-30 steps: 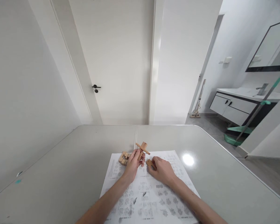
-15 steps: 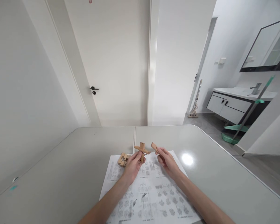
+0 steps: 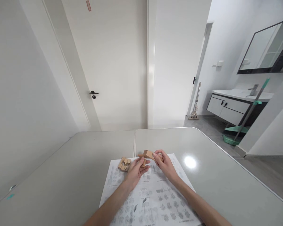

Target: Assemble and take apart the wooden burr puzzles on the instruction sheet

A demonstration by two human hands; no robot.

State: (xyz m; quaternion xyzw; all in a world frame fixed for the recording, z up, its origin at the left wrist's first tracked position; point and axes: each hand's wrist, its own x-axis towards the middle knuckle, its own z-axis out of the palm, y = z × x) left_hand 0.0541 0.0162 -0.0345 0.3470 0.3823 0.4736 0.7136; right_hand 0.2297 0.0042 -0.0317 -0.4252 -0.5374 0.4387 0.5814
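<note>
My left hand (image 3: 134, 174) is closed on crossed wooden puzzle pieces (image 3: 144, 163), holding them above a printed sheet (image 3: 153, 183). In my right hand (image 3: 166, 165) a wooden puzzle bar (image 3: 148, 153) is pinched between thumb and fingers, its far end laid against the pieces in my left hand. Whether the bar is slotted into them I cannot tell, as fingers cover part of the joint. Just left of my left hand, a small cluster of wooden blocks (image 3: 123, 165) rests on the sheet's upper left corner.
A pale table (image 3: 68, 175) with a centre seam carries the sheet, which shows rows of grey puzzle diagrams. Beyond its far edge stands a white door (image 3: 118, 69). To the right are a mop (image 3: 196, 105), a washbasin cabinet (image 3: 228, 106) and a green dustpan (image 3: 231, 139).
My right hand has moved left, bringing its wooden bar against the pieces in my left hand. The left-hand pieces are lower and turned. The view has shifted slightly.
</note>
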